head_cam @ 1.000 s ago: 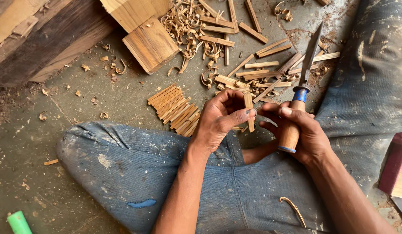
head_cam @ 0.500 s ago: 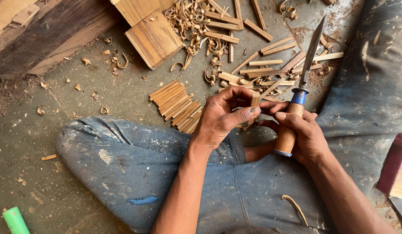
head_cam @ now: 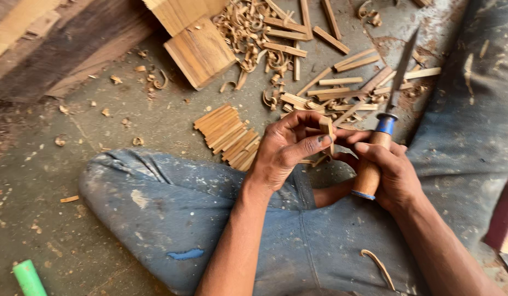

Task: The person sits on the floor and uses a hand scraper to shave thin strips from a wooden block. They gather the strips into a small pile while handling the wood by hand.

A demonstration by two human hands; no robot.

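Wooden stick [head_cam: 326,131] | left hand [head_cam: 286,148] fingers pinch it | right hand [head_cam: 393,172] grips chisel [head_cam: 382,131] | dusty concrete floor [head_cam: 100,137], shavings [head_cam: 243,27]

Left hand [head_cam: 286,148] pinches short wood strip [head_cam: 326,131]. Right hand [head_cam: 388,172] grips wooden-handled chisel [head_cam: 382,126], blade pointing far. Stacked strips [head_cam: 227,134] left; shavings [head_cam: 248,33] far.

The chisel [head_cam: 382,129] has a smooth, varnished wooden handle with a glossy blue band and a dull grey metal blade. The small stick [head_cam: 326,130] is raw, matt wood. The jeans [head_cam: 171,203] are rough, dusty denim cloth.
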